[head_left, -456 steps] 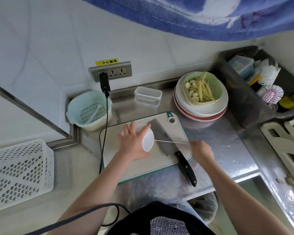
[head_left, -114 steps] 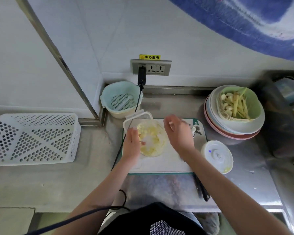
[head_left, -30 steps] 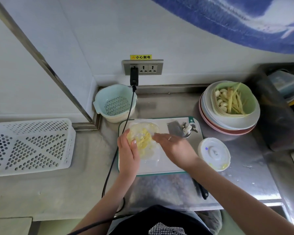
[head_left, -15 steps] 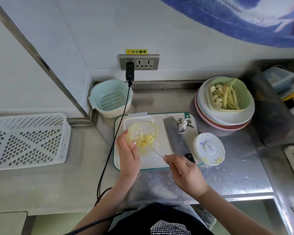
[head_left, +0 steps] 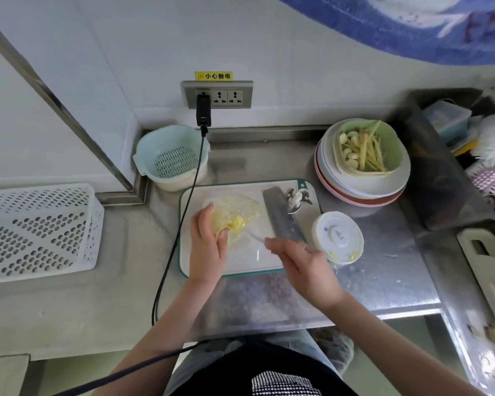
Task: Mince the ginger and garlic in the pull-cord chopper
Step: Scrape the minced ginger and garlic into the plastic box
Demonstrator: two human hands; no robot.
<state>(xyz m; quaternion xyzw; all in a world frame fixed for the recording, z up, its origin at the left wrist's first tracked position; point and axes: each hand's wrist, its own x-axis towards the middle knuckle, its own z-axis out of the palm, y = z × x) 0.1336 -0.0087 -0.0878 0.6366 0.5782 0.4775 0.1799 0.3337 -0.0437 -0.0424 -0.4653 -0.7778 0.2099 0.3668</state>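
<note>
I see a white wall (head_left: 269, 47) meeting a steel counter (head_left: 383, 267) with a low metal backsplash strip. A grey socket plate (head_left: 217, 94) sits on the wall under a yellow warning sticker (head_left: 213, 76), black plug (head_left: 203, 110) in its left outlet. A metal-edged panel (head_left: 40, 81) angles in at left. Daylight is soft and even. Blue patterned fabric (head_left: 412, 24) hangs top right.
</note>
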